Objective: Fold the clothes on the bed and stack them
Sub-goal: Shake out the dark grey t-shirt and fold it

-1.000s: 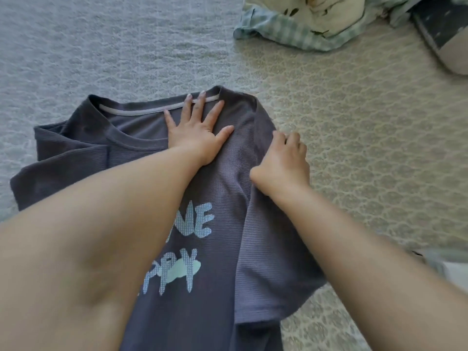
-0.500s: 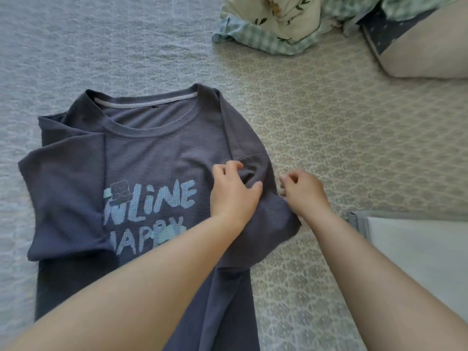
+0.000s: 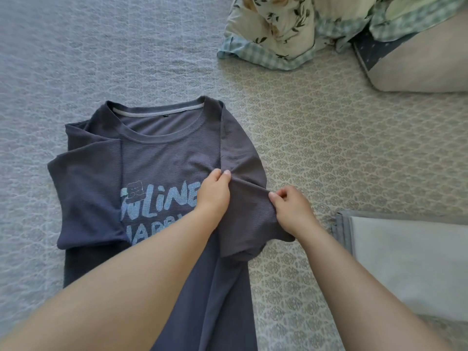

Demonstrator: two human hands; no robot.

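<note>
The bed (image 3: 354, 148) fills the view, covered by a quilted spread stitched in a small repeating lozenge pattern; it reads pale grey-blue out beyond the left hand and warmer beige beyond the right hand, where light falls on it. Far ahead of the right hand lies a rumpled heap of clothes (image 3: 286, 29), cream cloth printed with dark leaves over green-and-white check. Further to that side sits a pillow (image 3: 417, 64), beige with a dark dotted edge. Just outside the right forearm lies a folded pale grey cloth (image 3: 410, 254) with stacked edges showing.

The dark grey T-shirt (image 3: 162, 153) lies flat on the bed, front up, directly under and ahead of both hands. Its long axis runs from the person outward: the collar points away, the hem end runs back beneath the forearms and out of view. Pale blue lettering crosses the chest, partly hidden by the left arm. The sleeve on the far side of the left hand is already folded in over the body.

The left hand (image 3: 214, 192) has thumb and fingers pinched together on the shirt fabric at the base of the other sleeve. The right hand (image 3: 291, 209), close beside it, pinches the outer edge of that same sleeve, and the cloth between them is pulled into a raised ridge.
</note>
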